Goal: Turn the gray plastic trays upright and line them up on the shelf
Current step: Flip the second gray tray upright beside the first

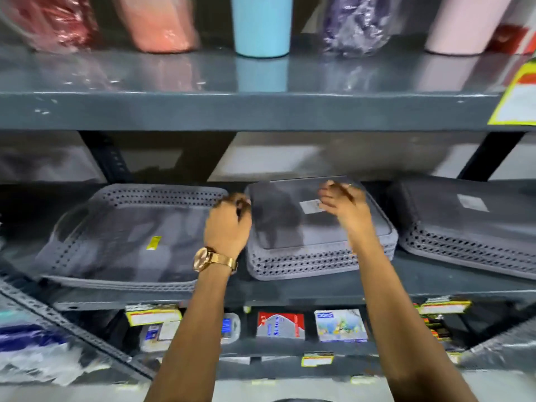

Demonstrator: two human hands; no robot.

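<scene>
Middle shelf (406, 288), three lots of gray plastic trays, listed left to right.

Left stack (124, 236): open side up, perforated wall visible along the back, yellow sticker on the floor of the top tray. Judged already upright.

Middle stack (304, 242): bottoms up, flat base showing with a pale label, perforated walls facing forward and down. Long axis runs front to back, slightly skewed toward the right. Judged the lot in hand.

Right stack (470, 224): bottoms up likewise, label on the base, well apart from both hands.

Left hand (229, 224) (wristwatch on that arm): at the middle stack's left rear corner, just beside the left stack's right edge, fingers curled. Contact with the rim seems likely; motion blur prevents certainty.

Right hand (345, 204): over the rear half of the middle stack's base, beside the label, fingers bent and loosely bunched. Whether they press the base or hover cannot be told.

Governing relation: the stack lies between the two hands and beneath them, rear edge just beyond the fingertips. A flip would probably need the right hand to reach the far right rim, since only the left sits at an edge.
</scene>
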